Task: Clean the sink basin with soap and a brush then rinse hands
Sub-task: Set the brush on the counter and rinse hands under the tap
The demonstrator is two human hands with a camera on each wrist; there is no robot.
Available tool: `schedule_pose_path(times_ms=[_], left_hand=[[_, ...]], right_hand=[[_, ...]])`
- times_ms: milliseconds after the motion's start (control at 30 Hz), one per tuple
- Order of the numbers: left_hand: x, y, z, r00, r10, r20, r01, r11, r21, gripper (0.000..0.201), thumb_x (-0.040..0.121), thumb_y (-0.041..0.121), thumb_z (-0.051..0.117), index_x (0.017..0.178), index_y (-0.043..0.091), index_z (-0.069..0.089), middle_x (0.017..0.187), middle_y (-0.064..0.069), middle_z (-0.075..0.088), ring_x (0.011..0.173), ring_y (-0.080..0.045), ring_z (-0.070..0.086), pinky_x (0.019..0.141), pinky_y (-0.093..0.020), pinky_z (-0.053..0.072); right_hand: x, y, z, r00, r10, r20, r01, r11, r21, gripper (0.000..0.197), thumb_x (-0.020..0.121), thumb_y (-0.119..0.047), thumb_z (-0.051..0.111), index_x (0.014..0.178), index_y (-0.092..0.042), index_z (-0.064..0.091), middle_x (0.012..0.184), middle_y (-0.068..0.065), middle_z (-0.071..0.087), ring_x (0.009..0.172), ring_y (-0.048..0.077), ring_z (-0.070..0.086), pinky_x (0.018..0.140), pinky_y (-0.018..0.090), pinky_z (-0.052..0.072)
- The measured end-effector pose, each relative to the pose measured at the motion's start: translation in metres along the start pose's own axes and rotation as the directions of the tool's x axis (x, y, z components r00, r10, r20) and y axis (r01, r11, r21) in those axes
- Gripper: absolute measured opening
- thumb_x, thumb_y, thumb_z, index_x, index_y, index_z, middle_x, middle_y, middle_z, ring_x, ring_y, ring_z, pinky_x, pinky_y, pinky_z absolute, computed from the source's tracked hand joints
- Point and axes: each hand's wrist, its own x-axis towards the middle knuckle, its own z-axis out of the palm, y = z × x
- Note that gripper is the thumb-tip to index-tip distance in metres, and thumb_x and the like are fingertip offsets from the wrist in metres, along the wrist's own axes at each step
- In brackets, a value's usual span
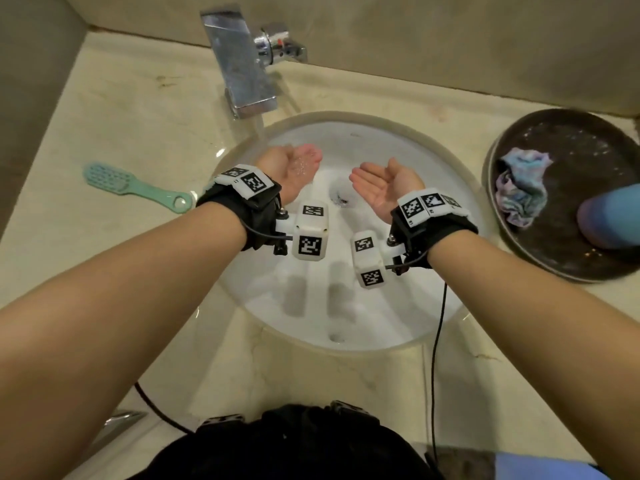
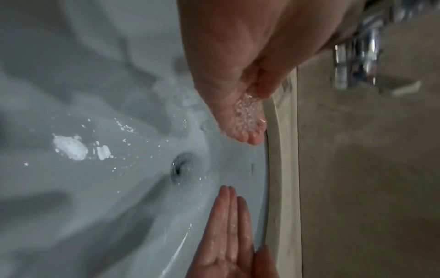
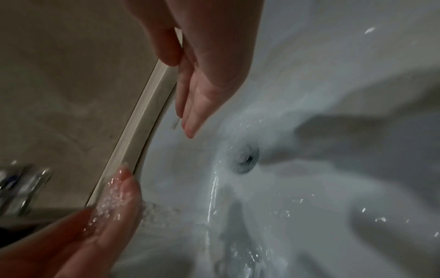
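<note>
Sink basin, a round white bowl set into the middle of the pale stone desk, sits wet and glossy with its drain near the centre. Glazed and hard, it will likely be slippery under water, so nothing in it offers a hold; only its rim is something to lean on.

Both hands hover palm up over the back half of the bowl, well apart from each other. Left hand is cupped under the stream from the chrome faucet, water beading on its fingers; this grip holds nothing, fingers relaxed. Right hand lies flat and wet, fingers straight and together, also holding nothing. Judging by this, the rinse step is under way.

Green brush lies on the desk at the left edge of the bowl, light, stiff plastic, best taken by its looped handle. Near the right edge sits a dark round tray holding a crumpled cloth, soft and probably damp. A beige wall runs behind the faucet, and the lighting is dim.
</note>
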Motion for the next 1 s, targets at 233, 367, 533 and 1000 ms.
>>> schedule_pose_path(times_ms=[233, 367, 533, 1000], left_hand=[[0.015, -0.037, 0.055, 0.990, -0.112, 0.084, 0.088, 0.964, 0.250, 0.037, 0.103, 0.016, 0.026, 0.119, -0.006, 0.052, 0.116, -0.016, 0.056, 0.100, -0.022, 0.058, 0.082, -0.026, 0.049], [0.022, -0.040, 0.051, 0.995, -0.078, 0.060, 0.055, 0.949, 0.311, 0.041, 0.103, 0.018, 0.028, 0.133, -0.006, 0.041, 0.135, -0.017, 0.046, 0.110, -0.022, 0.055, 0.101, -0.032, 0.039], [0.026, -0.020, 0.014, 0.998, -0.025, -0.053, 0.035, 0.978, 0.207, 0.034, 0.103, 0.020, 0.025, 0.095, 0.002, 0.052, 0.086, -0.008, 0.049, 0.066, -0.015, 0.046, 0.060, -0.023, 0.040], [-0.003, 0.022, -0.055, 0.985, 0.106, -0.134, -0.139, 0.953, -0.270, 0.021, 0.096, 0.004, 0.044, 0.082, -0.002, 0.059, 0.066, -0.011, 0.067, 0.060, -0.021, 0.064, 0.067, -0.026, 0.054]], right_hand=[[-0.011, -0.028, -0.064, 0.988, -0.062, -0.144, 0.071, 0.996, 0.058, 0.054, 0.105, -0.031, 0.018, 0.135, 0.009, 0.039, 0.141, 0.024, 0.041, 0.130, 0.033, 0.043, 0.104, 0.035, 0.038], [-0.014, -0.031, -0.079, 0.981, -0.062, -0.183, 0.075, 0.995, 0.069, 0.055, 0.105, -0.031, 0.017, 0.136, 0.009, 0.038, 0.142, 0.023, 0.041, 0.130, 0.032, 0.043, 0.106, 0.035, 0.037], [-0.015, -0.021, -0.065, 0.988, -0.060, -0.143, 0.068, 0.996, 0.053, 0.054, 0.105, -0.031, 0.018, 0.135, 0.009, 0.039, 0.141, 0.023, 0.042, 0.130, 0.033, 0.044, 0.106, 0.036, 0.038], [-0.019, 0.019, -0.013, 0.999, -0.031, -0.014, 0.032, 0.998, 0.050, 0.054, 0.104, -0.031, 0.022, 0.132, 0.010, 0.041, 0.138, 0.025, 0.045, 0.127, 0.034, 0.046, 0.099, 0.035, 0.042]])
